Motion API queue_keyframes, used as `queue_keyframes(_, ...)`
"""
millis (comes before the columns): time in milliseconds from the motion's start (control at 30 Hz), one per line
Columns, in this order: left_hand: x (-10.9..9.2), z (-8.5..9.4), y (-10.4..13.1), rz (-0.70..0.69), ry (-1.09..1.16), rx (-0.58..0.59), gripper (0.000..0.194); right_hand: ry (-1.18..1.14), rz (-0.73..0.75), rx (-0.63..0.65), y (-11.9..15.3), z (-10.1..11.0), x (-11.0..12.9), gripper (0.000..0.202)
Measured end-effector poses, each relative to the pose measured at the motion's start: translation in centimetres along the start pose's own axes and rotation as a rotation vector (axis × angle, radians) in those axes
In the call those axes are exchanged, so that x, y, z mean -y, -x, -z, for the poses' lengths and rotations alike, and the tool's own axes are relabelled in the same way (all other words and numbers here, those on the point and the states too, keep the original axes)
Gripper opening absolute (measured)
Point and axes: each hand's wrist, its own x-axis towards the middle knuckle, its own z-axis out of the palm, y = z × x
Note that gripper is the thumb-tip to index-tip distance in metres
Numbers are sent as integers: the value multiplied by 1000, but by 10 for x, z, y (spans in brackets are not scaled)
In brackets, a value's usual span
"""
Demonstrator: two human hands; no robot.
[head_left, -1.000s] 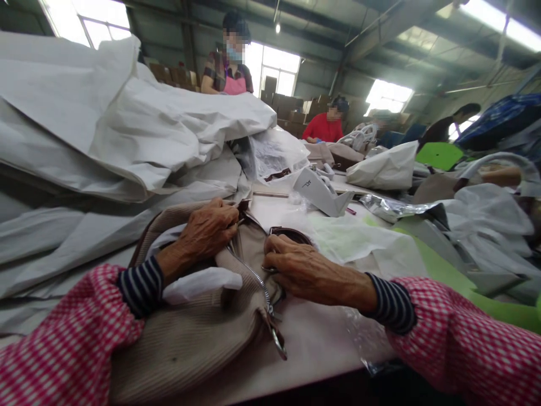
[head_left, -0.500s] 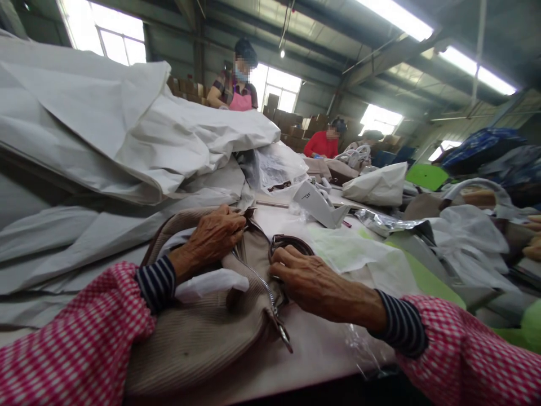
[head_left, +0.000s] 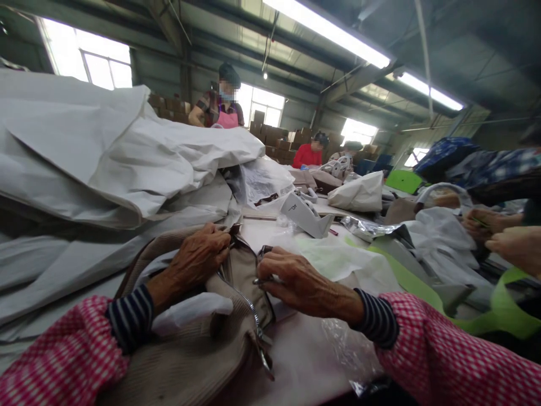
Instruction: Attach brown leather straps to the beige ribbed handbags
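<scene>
pinching the far end of the bag's opening, the left hand point(head_left: 194, 256) has its fingers curled closed over the brown edge, and here's our star, the beige ribbed bag point(head_left: 190, 361), slumped on the table point(head_left: 291, 361) with its mouth gaping, right under that forearm! the grip looks meant to keep the soft rim from sliding. over at the bag's right side, the right hand point(head_left: 296, 282) has thumb and fingers closed on a small metal piece point(head_left: 268, 280), with a dark piece point(head_left: 264, 251) showing at the fingertips; whether the two are joined, i cannot tell. the silver zip point(head_left: 247, 301) runs open between the hands, perhaps parted to leave the inside reachable, and a metal clasp point(head_left: 266, 363) dangles at the bag's near right corner. a white wrapped roll point(head_left: 194, 313) lies across the bag's mouth, its cover likely there against scuffs. left of the bag, white sheeting point(head_left: 84, 163) is heaped high! now for lettering: beyond the bag sits a pale folded card point(head_left: 302, 214) with a dark, logo-like mark, too small to read for certain. no label or brand is legible on the bag's visible side.
</scene>
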Motion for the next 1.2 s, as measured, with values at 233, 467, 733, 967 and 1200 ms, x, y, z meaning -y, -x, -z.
queue_keyframes(233, 3, -2, 0, 27, 47, 10, 18, 350, 193, 76, -16, -26, 6, 5)
queue_keyframes(467, 5, -3, -1, 40, 35, 31, 22, 141, -38, 141, -36, -51, -25, 8)
queue_keyframes(733, 0, 2, -1, 37, 58, 42, 20, -242, -242, -210, -14, 3, -59, 13)
queue_keyframes(967, 0, 2, 0, 20, 51, 43, 21, 147, -440, -94, 17, 22, -98, 11)
queue_keyframes(1200, 1, 1, 1, 29, 49, 39, 18, 461, -398, 1, 14, -12, -99, 16)
